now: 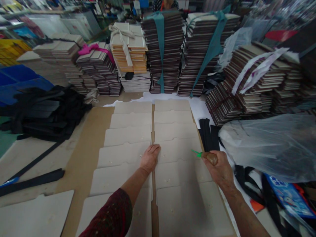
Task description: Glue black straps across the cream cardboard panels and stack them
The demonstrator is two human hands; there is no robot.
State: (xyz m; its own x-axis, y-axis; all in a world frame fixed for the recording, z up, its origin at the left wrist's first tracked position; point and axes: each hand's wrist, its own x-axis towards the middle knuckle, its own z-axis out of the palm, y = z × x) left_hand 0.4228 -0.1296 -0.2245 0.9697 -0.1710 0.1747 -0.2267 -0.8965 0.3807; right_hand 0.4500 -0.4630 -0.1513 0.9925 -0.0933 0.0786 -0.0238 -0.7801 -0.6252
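At the near left corner of the table a single grey board (34,214) lies flat, apart from the rest. Just beyond it a black strap (34,179) stretches across the bare tabletop.

Down the middle of the table, on a brown sheet (84,144), grey boards (128,135) lie in two side-by-side columns that run from the near edge toward the far one, each board overlapping its neighbour like roof tiles. The left hand (149,158), on an arm in a dark red patterned sleeve, rests palm down with fingers spread flat on the left column, right at the seam between the two columns. The right hand (219,169) is clenched around a tool (206,156) with a brown wooden handle and a small green tip. The tip points left, over the right edge of the right column.

Right of the boards lie a blue printed packet (291,197) and, further back, a large clear plastic bag (269,144). Between the bag and the boards lie some black strips (208,133). On the left side sits a loose pile of black material (46,112), with a blue crate (17,79) behind it.

Along the far edge stand tall stacks of boards (170,62), bundled with ribbons: teal (160,33) on the middle ones, pink (93,48) on a lower stack to the left.
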